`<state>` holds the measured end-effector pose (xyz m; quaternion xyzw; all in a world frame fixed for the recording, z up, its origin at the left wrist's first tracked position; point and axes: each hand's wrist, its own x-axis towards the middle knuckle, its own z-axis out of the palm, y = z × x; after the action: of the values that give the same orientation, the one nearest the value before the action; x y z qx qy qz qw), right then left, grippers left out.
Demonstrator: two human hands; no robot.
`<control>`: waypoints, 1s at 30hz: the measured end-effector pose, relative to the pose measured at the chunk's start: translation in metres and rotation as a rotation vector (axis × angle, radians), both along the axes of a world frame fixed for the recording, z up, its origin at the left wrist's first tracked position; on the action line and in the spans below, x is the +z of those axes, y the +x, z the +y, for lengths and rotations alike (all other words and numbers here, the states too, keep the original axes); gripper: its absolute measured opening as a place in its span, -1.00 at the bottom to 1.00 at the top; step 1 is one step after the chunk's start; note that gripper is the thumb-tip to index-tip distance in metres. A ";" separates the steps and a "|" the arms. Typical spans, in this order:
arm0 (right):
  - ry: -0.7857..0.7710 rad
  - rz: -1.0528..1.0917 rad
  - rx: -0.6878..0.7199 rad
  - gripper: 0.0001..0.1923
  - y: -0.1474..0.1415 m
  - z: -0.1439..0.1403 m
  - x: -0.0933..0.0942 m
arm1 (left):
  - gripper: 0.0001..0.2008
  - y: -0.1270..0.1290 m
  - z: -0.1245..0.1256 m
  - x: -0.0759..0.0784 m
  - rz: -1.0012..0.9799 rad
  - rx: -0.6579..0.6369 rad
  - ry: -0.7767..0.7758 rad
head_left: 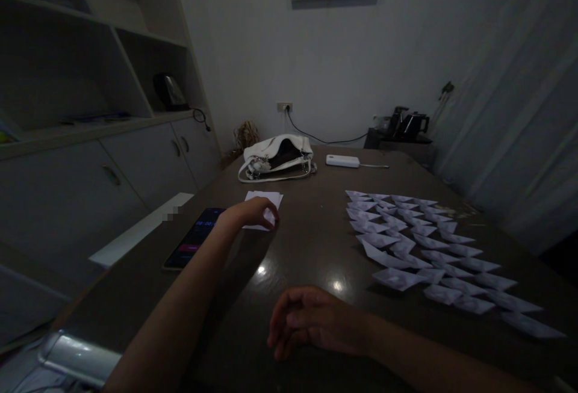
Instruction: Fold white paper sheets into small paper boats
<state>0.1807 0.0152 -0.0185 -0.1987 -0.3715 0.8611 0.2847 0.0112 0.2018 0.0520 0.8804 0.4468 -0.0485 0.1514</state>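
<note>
So the left hand is stretched out across the dark tabletop and is laid on a small stack of white paper squares. The fingers are curled down over the near edge of the stack; whether a sheet is actually pinched can't be told from this angle, too dim. The stack is placed left of centre on the tabletop, just beside a phone that is lit up with a timer-looking screen, a bit closer to the left edge.

The right hand is rested on the tabletop near the front, loosely curled with the fingers bent inward, and nothing is held in it. It's kept well apart from the paper stack.

Over on the right side, a big batch of folded paper boats is spread out in rough rows, pretty much filling that half of the tabletop. At the far end, a white handbag is lying open, and a white power bank with a cable is set just to the right of it. Shelving and cabinets are seen along the left wall, and a curtain is hung on the right.
</note>
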 end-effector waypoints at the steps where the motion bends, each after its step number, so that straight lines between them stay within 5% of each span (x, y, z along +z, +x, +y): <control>1: 0.002 0.000 0.000 -0.69 0.000 0.000 0.000 | -0.67 0.000 0.001 0.000 -0.002 0.000 -0.001; 30: 0.011 0.013 0.000 -0.70 0.000 0.000 -0.004 | -0.77 -0.011 0.019 -0.012 -0.025 -0.018 0.007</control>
<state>0.1806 0.0152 -0.0220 -0.1914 -0.3745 0.8603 0.2881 0.0003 0.2207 0.0404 0.8854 0.4372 -0.0372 0.1536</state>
